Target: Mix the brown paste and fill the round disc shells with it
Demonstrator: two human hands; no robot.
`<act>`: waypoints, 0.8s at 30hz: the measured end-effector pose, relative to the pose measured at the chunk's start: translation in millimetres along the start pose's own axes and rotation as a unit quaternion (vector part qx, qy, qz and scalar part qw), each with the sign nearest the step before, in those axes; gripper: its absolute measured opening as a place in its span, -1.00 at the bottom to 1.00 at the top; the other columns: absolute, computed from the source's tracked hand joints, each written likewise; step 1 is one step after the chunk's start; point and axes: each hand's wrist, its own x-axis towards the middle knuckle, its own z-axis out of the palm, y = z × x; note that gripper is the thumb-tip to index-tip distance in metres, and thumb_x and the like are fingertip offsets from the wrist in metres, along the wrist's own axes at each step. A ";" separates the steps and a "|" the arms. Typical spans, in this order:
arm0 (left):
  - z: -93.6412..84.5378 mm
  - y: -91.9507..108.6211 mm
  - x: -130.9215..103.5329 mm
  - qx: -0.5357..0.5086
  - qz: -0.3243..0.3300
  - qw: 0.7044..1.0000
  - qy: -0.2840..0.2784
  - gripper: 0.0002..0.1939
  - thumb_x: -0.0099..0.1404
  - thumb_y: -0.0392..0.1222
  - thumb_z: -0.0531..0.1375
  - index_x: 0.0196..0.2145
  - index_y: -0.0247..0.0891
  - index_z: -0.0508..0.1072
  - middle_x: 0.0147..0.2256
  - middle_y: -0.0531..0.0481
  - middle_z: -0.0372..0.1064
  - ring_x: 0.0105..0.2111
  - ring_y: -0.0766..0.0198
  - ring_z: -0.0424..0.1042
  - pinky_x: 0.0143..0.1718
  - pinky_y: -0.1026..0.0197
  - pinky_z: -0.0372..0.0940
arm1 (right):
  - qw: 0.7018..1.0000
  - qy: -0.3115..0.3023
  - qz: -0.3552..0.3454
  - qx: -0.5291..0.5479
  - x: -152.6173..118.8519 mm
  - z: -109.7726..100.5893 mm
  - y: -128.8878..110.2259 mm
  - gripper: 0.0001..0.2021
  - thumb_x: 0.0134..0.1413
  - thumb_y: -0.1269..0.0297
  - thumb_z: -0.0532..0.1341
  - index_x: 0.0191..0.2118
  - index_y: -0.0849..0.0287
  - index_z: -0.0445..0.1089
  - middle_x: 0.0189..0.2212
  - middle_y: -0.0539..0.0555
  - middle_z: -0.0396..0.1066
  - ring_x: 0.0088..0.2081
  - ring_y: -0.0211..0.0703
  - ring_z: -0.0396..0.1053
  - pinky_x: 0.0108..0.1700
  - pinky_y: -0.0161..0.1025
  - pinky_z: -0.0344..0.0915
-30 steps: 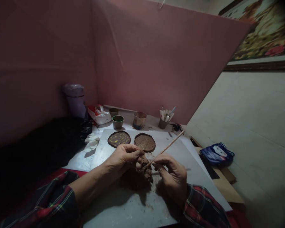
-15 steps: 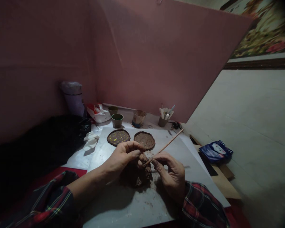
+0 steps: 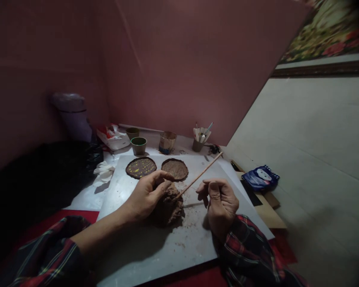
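Observation:
A rough brown lump of clay-like material [image 3: 172, 209] sits on the white board [image 3: 194, 243]. A thin wooden stick [image 3: 200, 174] slants up to the right from the lump, its lower end at the lump's surface. My left hand [image 3: 151, 193] rests at the lump's upper left, fingers bent toward the thumb; whether it pinches a bit of material is hidden. To the right of the stick, apart from it, my right hand [image 3: 219, 201] has its fingers curled with the thumb near them, and nothing shows between them. Crumbs lie around the lump.
Behind the lump lie two round brown discs, one yellow-dotted [image 3: 141, 167], one plain [image 3: 174, 169]. Farther back stand cups [image 3: 138, 146], a stained container [image 3: 167, 142] and a tool holder [image 3: 198, 145]. A black bag [image 3: 48, 171] is left, a blue packet [image 3: 259, 177] right.
My right hand has let go of the stick and moved right, away from the lump. The stick stays leaning at the lump. The whole view has shifted slightly.

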 end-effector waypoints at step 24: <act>-1.0 3.5 1.6 0.136 0.140 0.981 -0.010 -0.95 0.14 -0.29 0.22 -0.41 -0.26 0.50 -0.40 -0.05 0.42 -0.33 0.21 0.34 -0.22 0.18 0.20 | 0.985 -0.171 -0.005 -0.036 -1.0 -3.8 6.3 -0.64 0.27 0.11 -0.03 -0.39 0.18 0.38 -0.55 0.01 0.32 -0.57 -0.30 0.24 -0.55 -0.32 0.19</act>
